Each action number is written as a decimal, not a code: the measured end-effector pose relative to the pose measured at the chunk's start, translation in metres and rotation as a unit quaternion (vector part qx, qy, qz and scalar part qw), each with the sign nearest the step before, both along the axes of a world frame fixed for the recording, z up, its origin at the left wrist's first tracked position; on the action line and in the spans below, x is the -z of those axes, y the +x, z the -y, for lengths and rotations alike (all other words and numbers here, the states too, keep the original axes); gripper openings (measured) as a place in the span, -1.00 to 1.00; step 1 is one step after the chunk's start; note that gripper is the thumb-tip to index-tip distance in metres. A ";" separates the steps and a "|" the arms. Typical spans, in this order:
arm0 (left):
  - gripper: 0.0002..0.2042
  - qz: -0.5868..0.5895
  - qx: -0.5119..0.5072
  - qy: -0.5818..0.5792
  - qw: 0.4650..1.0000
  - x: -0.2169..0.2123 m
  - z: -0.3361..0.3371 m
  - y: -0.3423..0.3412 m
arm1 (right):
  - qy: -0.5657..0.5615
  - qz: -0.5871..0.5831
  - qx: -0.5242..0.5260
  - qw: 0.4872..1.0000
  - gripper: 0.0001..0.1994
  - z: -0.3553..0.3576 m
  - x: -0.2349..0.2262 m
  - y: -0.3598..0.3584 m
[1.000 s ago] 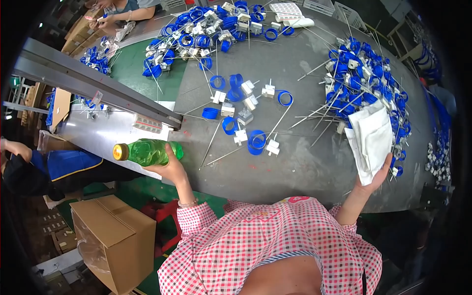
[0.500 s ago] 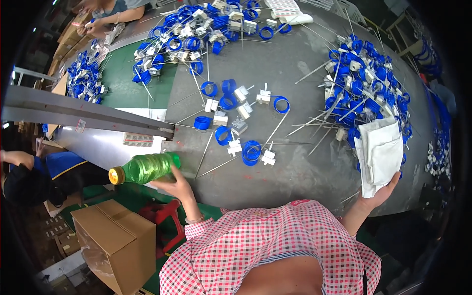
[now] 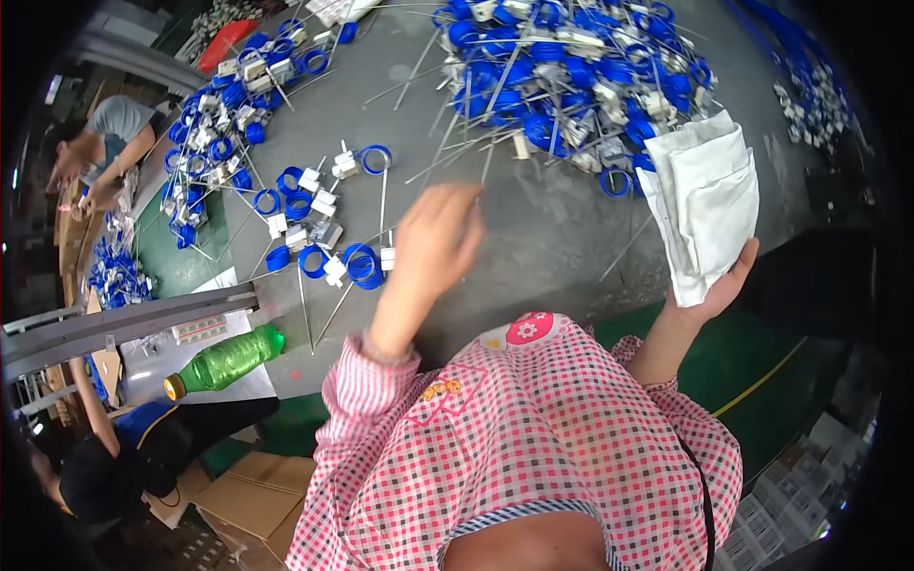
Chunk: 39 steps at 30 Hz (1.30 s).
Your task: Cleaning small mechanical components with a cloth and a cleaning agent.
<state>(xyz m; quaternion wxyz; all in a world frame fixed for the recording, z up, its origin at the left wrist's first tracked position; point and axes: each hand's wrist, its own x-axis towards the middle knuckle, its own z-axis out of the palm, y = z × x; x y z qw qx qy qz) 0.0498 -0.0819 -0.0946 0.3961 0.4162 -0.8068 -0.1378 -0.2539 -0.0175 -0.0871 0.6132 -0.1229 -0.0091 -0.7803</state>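
The right hand (image 3: 716, 291) grips the folded white cloth (image 3: 709, 195) by its lower end, seemingly freeing the unclenched, empty left hand (image 3: 436, 240).

The head-worn fisheye view looks down, close above the pink-and-white checked fabric smock (image 3: 543, 428) at lower centre, facing the flat grey worktable (image 3: 547, 243) at upper centre
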 end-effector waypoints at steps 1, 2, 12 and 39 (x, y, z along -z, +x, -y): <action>-0.66 0.063 -0.001 0.045 0.997 0.012 0.008 -0.020 | 0.000 0.002 0.003 1.000 -0.45 -0.008 0.000 -0.002; -0.60 0.087 -0.013 0.035 0.996 0.027 0.018 -0.034 | -0.001 0.006 0.001 1.000 -0.45 -0.014 -0.003 -0.003; -0.55 0.048 -0.147 0.052 0.987 0.079 0.051 -0.102 | 0.061 0.053 0.051 0.995 -0.46 -0.049 0.010 -0.015; -0.52 -0.303 0.034 0.199 0.931 -0.007 -0.126 -0.050 | 0.212 -0.091 0.074 0.970 -0.45 -0.069 0.042 -0.008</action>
